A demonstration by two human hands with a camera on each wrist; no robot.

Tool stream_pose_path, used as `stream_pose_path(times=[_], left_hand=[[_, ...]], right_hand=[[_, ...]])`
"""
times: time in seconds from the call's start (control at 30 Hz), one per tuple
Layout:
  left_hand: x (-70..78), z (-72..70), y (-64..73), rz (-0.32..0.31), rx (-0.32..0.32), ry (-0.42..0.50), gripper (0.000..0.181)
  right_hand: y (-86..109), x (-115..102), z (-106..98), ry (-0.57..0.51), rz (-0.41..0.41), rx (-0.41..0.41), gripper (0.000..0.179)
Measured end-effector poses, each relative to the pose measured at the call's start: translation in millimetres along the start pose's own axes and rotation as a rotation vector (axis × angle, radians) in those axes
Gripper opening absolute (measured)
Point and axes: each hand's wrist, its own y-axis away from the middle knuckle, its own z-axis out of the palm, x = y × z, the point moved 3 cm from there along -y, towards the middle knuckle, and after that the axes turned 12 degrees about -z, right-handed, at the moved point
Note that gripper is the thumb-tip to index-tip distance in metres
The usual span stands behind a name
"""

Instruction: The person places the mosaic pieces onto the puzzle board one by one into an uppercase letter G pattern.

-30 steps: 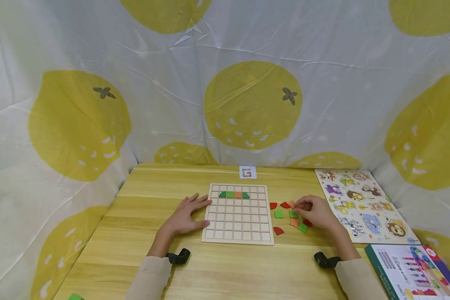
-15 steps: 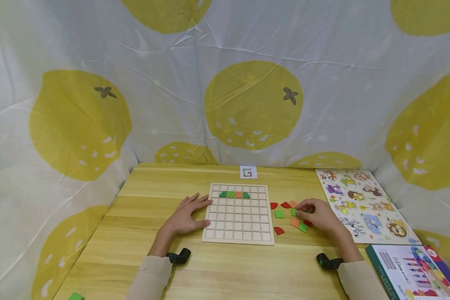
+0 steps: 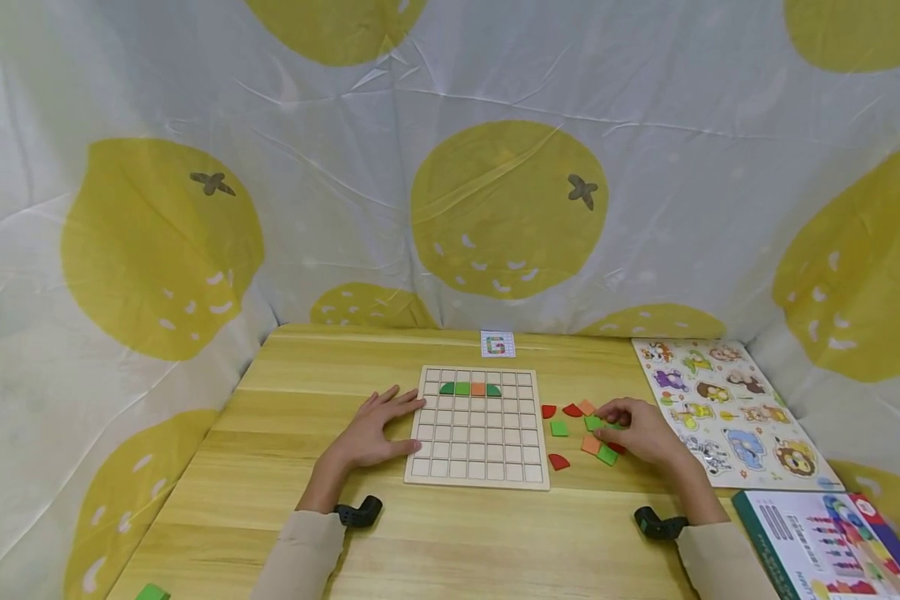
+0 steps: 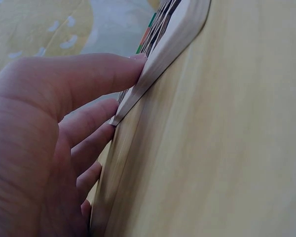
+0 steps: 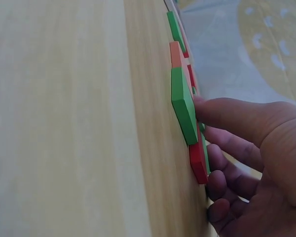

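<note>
A wooden grid board (image 3: 472, 450) lies on the table with a row of tiles in it: dark green quarter-rounds at both ends, a light green square tile (image 3: 462, 389) and an orange square tile (image 3: 478, 389) between. My left hand (image 3: 371, 433) rests at the board's left side, fingers spread, thumb and fingertips touching its edge (image 4: 158, 61). Over the loose tiles right of the board, my right hand (image 3: 640, 429) pinches a green square tile (image 3: 592, 423) between thumb and index finger. Beside it lie an orange tile (image 3: 590, 445), another green tile (image 5: 182, 106) and a red quarter-round (image 5: 198, 163).
A small pattern card (image 3: 498, 344) lies beyond the board. At the right are an animal puzzle board (image 3: 727, 417) and a printed box (image 3: 832, 542). A green block (image 3: 152, 592) sits at the near left edge. A lemon-print cloth (image 3: 330, 208) hangs behind the table.
My right hand has shifted slightly right and nearer from the orange tile, its thumb and index finger now at a green tile, which has moved a little. The left hand stays put.
</note>
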Motion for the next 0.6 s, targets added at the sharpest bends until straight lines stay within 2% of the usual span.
stream_pose_path(times=[0.3,0.6], left_hand=[[1.0,0.4,0.6,-0.014,-0.002,-0.003,0.073],[0.7,-0.6,0.9,-0.008,0.002,0.001,0.072]], right_hand=[[-1.3,-1,0,0.027,0.009,0.017,0.030],[-5.8,-17,-1,0.053,0.000,0.068,0.033]])
